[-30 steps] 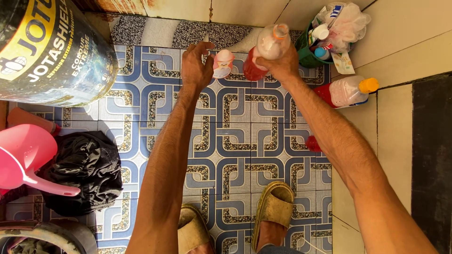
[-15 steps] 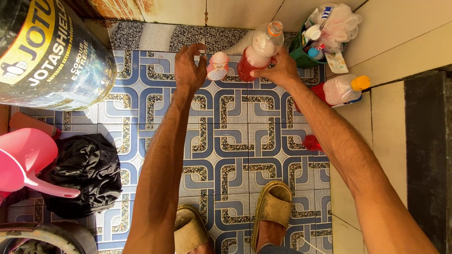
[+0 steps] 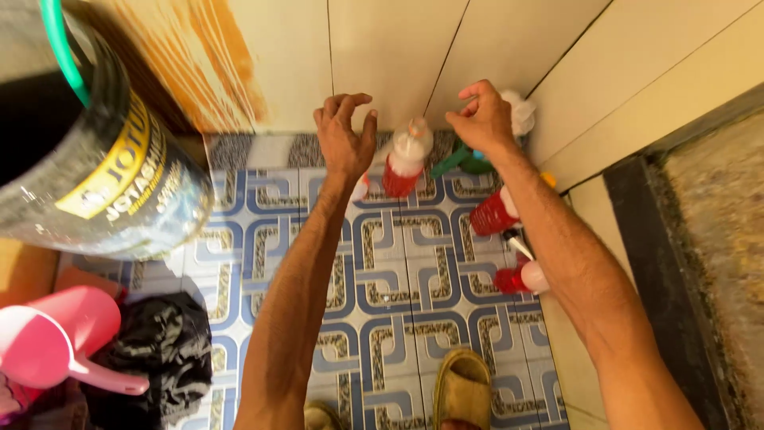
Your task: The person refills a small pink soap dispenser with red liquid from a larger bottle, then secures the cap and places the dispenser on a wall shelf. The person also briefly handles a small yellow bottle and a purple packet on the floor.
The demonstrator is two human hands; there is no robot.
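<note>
The tiled floor [image 3: 398, 279], patterned in blue and grey, carries everything here; pale wall tiles rise along its far edge. At the far left corner stands a big dark bucket [image 3: 103, 175] with a yellow label, a green hose [image 3: 64, 48] curving over its rim. Toward the near left corner lies a black cloth [image 3: 163, 350], and touching it a pink scoop [image 3: 56, 342] with its handle pointing right. At the near edge a tan sandal [image 3: 461, 390] shows, with a second one only partly seen beside it.

Along the far edge, near the middle, stands an upright bottle [image 3: 404, 163], clear above and red liquid below, free of both hands. Just to its left a small pink bottle [image 3: 362, 187] peeks out from under the left wrist. Along the right edge lie a red bottle [image 3: 493, 213] and a smaller red one [image 3: 517, 279], both partly hidden by the right forearm. At the far right corner sits a green tub [image 3: 465, 159] with a white bundle [image 3: 521, 111] in it, blurred.

The left hand [image 3: 344, 135] hovers just left of the upright bottle, fingers spread wide and curled, holding nothing. The right hand [image 3: 481, 119] hangs above the green tub, just right of the bottle, fingers loosely curled with thumb and forefinger near each other, nothing between them.
</note>
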